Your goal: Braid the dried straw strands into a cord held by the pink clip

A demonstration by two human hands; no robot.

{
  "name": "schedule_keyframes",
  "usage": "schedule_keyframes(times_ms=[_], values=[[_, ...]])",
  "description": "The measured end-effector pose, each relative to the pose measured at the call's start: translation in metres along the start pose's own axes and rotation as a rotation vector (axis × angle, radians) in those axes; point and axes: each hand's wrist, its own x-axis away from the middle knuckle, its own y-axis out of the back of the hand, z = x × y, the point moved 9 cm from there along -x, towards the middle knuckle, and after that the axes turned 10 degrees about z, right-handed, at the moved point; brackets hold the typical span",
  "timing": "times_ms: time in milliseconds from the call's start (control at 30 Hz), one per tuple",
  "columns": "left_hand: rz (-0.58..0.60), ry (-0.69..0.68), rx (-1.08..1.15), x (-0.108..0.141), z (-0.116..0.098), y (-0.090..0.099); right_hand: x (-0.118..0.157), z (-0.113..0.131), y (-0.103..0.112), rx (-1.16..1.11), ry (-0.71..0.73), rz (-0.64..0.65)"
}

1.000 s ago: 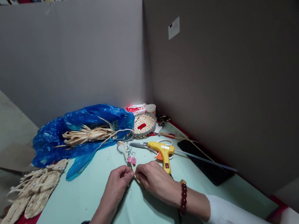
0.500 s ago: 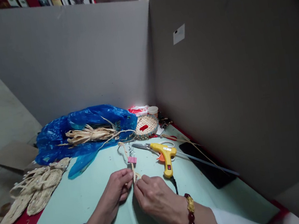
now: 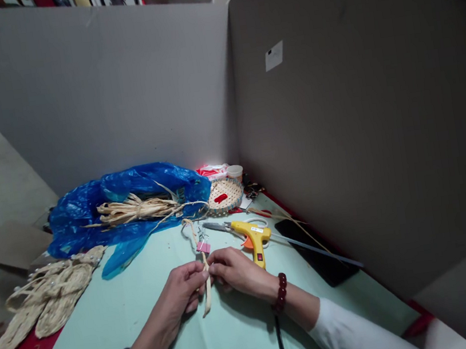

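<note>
A pale strip of straw-like fibre [image 3: 208, 300] hangs down toward me from a pink binder clip [image 3: 203, 248]. My left hand [image 3: 188, 286] pinches the strip just below the clip, thumb and forefinger pressed together. From the other side my right hand [image 3: 236, 272] closes its fingertips at the same spot, touching the strip's right edge. A thin looped cord [image 3: 188, 222] runs away from the clip's far side. Close behind my right hand lies a yellow glue gun [image 3: 254, 238], its tip beside a pair of scissors [image 3: 218, 227].
A blue plastic bag [image 3: 78, 213] with a bundle of dry fibre [image 3: 137, 207] lies at the back left. Woven sandals [image 3: 59, 294] rest at the left edge. A round woven basket [image 3: 231, 198] sits behind. A black phone-like slab [image 3: 314, 255] lies right, near the partition [image 3: 339, 125].
My right hand has moved up and turned beside the strip, near the clip. The strip's free end now shows below my fingers. My left hand keeps its pinch.
</note>
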Motion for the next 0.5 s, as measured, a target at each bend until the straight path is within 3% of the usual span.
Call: schedule_keyframes(times_ms=[333, 500], values=[[-0.133, -0.075, -0.521, 0.006, -0.017, 0.008, -0.001, -0.014, 0.006, -0.032, -0.05, -0.139], [-0.236, -0.083, -0.745, 0.019, -0.033, 0.003, 0.009, -0.007, 0.012, -0.008, -0.073, -0.275]])
